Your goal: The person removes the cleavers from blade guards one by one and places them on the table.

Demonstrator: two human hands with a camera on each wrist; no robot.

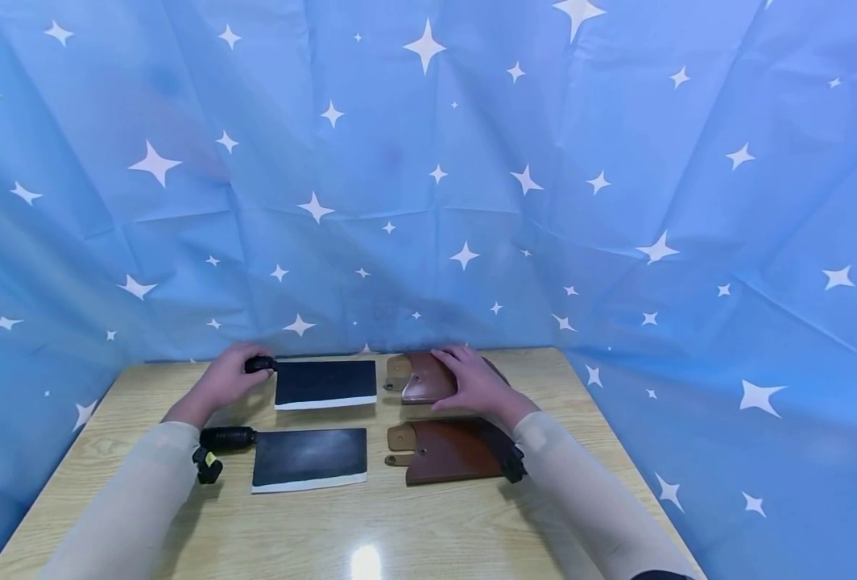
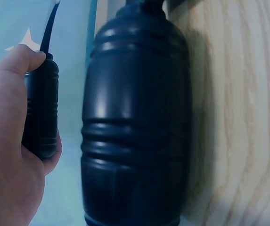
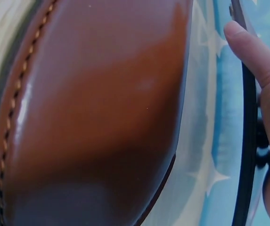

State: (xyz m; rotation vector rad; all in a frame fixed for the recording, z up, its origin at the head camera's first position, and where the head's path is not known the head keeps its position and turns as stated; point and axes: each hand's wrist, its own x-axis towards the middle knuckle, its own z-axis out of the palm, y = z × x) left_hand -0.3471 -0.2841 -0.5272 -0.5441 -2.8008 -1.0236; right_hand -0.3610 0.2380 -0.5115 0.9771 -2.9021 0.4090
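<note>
My left hand [image 1: 229, 380] grips the black ribbed handle [image 2: 43, 110] of the far cleaver [image 1: 324, 383], which has a dark blade with a pale edge facing me. A matching near cleaver [image 1: 308, 457] lies in front of it, its thick black handle [image 2: 137, 103] close under my left wrist. On the right, my right hand [image 1: 481, 385] holds the far brown leather knife sheath [image 1: 424, 377], thumb at its near side; the other fingers are mostly hidden. The near knife sheath [image 1: 450, 455], with stitching along one edge, lies below my right wrist and fills much of the right wrist view.
The wooden table [image 1: 312, 532] carries both cleavers on the left and both sheaths on the right. A blue curtain [image 1: 370, 266] with white stars hangs right behind the table's far edge and along its sides.
</note>
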